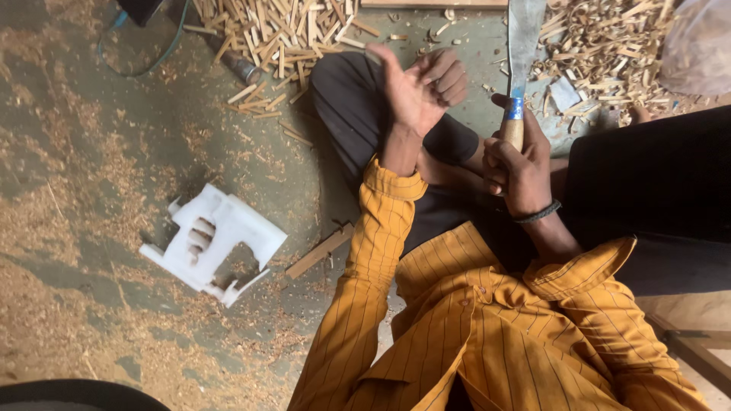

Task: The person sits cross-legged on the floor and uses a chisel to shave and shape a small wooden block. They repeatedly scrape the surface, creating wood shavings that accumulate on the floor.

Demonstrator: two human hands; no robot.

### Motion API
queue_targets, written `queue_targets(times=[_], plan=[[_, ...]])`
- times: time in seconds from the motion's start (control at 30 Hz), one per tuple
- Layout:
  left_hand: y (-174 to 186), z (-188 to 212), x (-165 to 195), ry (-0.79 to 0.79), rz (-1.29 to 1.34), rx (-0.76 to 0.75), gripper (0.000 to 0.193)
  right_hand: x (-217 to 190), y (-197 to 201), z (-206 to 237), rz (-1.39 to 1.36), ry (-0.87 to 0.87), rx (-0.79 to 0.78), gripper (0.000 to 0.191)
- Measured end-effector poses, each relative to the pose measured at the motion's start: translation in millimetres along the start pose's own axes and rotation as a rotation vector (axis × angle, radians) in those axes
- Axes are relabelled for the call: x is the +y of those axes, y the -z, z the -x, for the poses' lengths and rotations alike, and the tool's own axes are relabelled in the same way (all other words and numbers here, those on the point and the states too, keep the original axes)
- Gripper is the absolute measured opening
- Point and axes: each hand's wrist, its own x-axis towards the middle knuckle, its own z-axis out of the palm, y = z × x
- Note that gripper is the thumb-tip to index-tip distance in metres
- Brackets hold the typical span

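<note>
My right hand [519,166] grips the wooden handle of a large knife [524,46]. The handle has a blue band, and the wide metal blade points up and away from me. A black band sits on that wrist. My left hand [417,90] is raised over my dark-trousered knee [346,99], palm showing, thumb out and fingers loosely curled, with nothing in it. Both arms wear orange striped sleeves.
A heap of split wooden sticks [282,30] lies ahead, with curled shavings [609,46] to the right. On the sawdust floor to my left lie a white plastic part [215,245], a short wooden stick [320,253] and a green cable [145,68].
</note>
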Motion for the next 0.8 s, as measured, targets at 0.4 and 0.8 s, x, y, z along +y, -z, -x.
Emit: queue_targets(times=[0.4, 0.8], plan=[[28, -24, -43, -0.286, -1.430, 0.516, 0.059, 17, 46, -28, -0.099, -0.013, -0.019, 0.057], [6, -42, -74, -0.402, -2.124, 0.474, 0.012, -51, 164, -41, 0.187, 0.320, 0.097, 0.051]])
